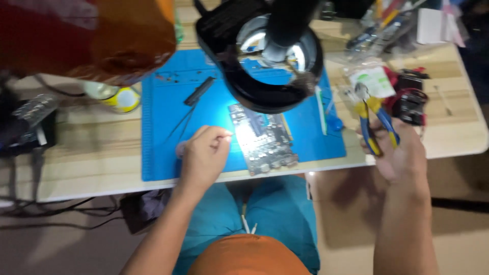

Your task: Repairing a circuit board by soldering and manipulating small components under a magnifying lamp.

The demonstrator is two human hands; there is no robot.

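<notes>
Head view: left hand (204, 155) pinching thin white stick, tip nearing circuit board (262, 136) lying on blue mat (163, 132) on worktop (91, 153). Right hand (395, 153) at 3 o'clock gripping blue-yellow pliers (374, 119). Black ring lamp (265, 56) hanging at 12 o'clock.

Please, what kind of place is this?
Probably an electronics repair bench: a circuit board lies on a blue work mat under a ring-lit magnifier, and the right hand holds pliers.
</notes>
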